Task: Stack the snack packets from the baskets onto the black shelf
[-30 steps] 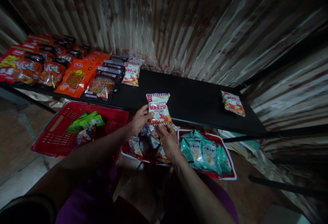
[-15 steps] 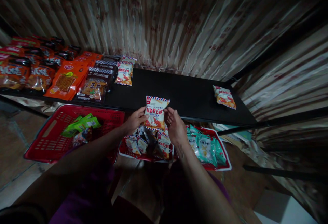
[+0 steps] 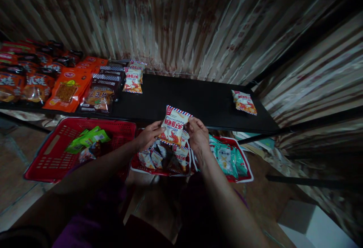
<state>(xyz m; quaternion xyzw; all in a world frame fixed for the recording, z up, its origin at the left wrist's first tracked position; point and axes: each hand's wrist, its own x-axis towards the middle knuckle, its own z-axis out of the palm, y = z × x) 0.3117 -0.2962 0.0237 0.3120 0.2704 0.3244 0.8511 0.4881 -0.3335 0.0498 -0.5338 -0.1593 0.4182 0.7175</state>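
Note:
Between my two hands is a white and orange snack bag (image 3: 174,126) with striped ends, tilted a little. My left hand (image 3: 150,135) pinches its left edge, thumb on the front. My right hand (image 3: 199,134) grips its upper right corner with closed fingers. Right below it, a red basket (image 3: 160,172) with a white rim holds several bags of the same look. On the black shelf (image 3: 181,93), similar bags (image 3: 133,79) stand beside the brown snack bags (image 3: 99,93), and one more bag (image 3: 244,102) lies near the right end.
Orange snack bags (image 3: 66,89) and black-and-orange bags (image 3: 36,85) fill the shelf's left. Below are a large red basket (image 3: 42,161) with green packets (image 3: 87,139) and a right basket with teal bags (image 3: 227,159). A white box (image 3: 323,225) sits on the floor at lower right.
The held bag has tipped clockwise and shifted slightly right. My right hand's fingers have closed on its upper right corner. The view has shifted a little, moving the shelf leftward.

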